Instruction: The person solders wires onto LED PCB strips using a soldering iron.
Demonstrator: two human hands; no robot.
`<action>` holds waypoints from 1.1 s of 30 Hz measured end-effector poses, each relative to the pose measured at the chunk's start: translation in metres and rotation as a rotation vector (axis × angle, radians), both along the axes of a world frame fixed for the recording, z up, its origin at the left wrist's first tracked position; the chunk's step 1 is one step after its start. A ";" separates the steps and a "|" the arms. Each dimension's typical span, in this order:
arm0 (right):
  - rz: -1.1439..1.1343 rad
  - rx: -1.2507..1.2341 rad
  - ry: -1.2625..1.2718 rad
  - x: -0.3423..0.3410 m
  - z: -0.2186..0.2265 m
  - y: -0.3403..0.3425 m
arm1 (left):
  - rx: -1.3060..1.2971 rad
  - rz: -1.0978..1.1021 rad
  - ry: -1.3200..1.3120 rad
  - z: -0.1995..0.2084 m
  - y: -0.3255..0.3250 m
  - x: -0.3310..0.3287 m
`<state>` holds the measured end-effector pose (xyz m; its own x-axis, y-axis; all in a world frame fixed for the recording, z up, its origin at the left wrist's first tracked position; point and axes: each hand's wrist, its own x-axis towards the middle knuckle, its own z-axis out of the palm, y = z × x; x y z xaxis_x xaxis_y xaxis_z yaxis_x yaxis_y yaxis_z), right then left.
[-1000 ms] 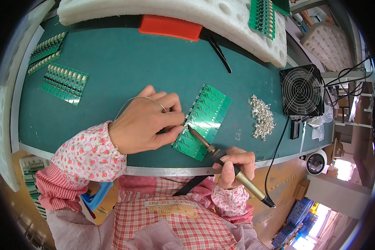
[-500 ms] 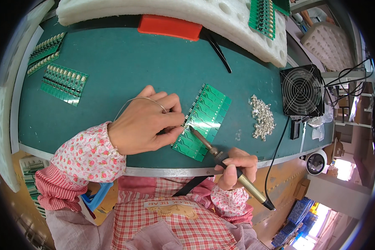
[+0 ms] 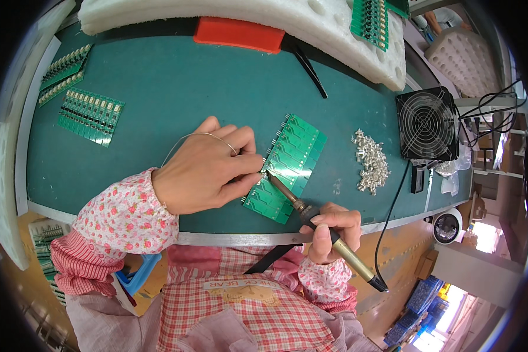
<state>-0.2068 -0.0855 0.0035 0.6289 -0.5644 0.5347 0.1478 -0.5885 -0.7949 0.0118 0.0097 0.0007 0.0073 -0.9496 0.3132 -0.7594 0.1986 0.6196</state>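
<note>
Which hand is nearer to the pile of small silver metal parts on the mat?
Right. The right hand, holding the soldering iron, sits below and slightly left of the pile of silver parts. The left hand lies farther left, beyond the green circuit board.

Green circuit board (image 3: 288, 167) on a teal mat (image 3: 158, 88), red tray (image 3: 239, 34) by white foam (image 3: 246, 14), black fan (image 3: 427, 124), silvery bits (image 3: 371, 161). Sleeves (image 3: 126, 214) are pink floral (apron (image 3: 240, 311) is red-and-white checked), soldering iron (image 3: 328, 234) handle black and gold.
</note>
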 end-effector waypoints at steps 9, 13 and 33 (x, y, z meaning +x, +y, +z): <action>0.027 -0.072 0.007 0.002 -0.002 -0.003 | 0.015 -0.003 -0.009 0.001 -0.001 0.002; 0.020 -0.081 0.005 0.002 -0.003 -0.004 | -0.013 -0.006 -0.007 -0.001 -0.003 0.002; 0.057 -0.412 0.345 -0.009 0.005 0.019 | -0.180 0.127 -0.245 0.020 0.050 -0.062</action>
<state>-0.2157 -0.0665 0.0089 0.8308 -0.3111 0.4616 -0.0397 -0.8603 -0.5082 -0.0503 0.0596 0.0205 0.0263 -0.8751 0.4833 -0.9072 0.1822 0.3792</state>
